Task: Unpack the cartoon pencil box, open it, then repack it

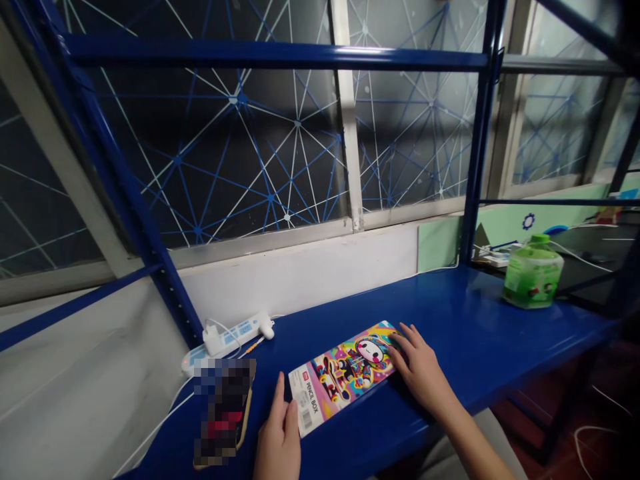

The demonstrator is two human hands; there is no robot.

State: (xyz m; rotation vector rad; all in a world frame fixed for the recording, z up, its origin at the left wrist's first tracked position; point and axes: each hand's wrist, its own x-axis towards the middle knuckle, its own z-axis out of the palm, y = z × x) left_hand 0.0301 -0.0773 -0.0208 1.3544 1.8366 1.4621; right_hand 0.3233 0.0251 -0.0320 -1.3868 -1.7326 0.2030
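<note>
Left hand — nearest the camera, at the lower edge of the view. Grip loosely spread, fingers extended, fingertips resting against the labelled near end of the pencil box; nothing pinched.

Pencil box: a long, flat, brightly printed case with a cartoon figure, which lay at a slant on the blue surface, its labelled end toward the person and its far end up and to the right.

Right hand — grip open, fingers fanned, palm down, fingertips pressed on the far end of the box by the cartoon face. It enclosed nothing.

Handling note: with a hand at each end, the box looked best steadied by even pressure from both, flat against the surface, so that it would not pivot or skid.

Dark device, blurred, just left of the left hand.

White power strip, with cords, behind the device near the blue post.

Green jar, with a green lid, well apart at the far right.

Patterned window beyond the frame.
</note>
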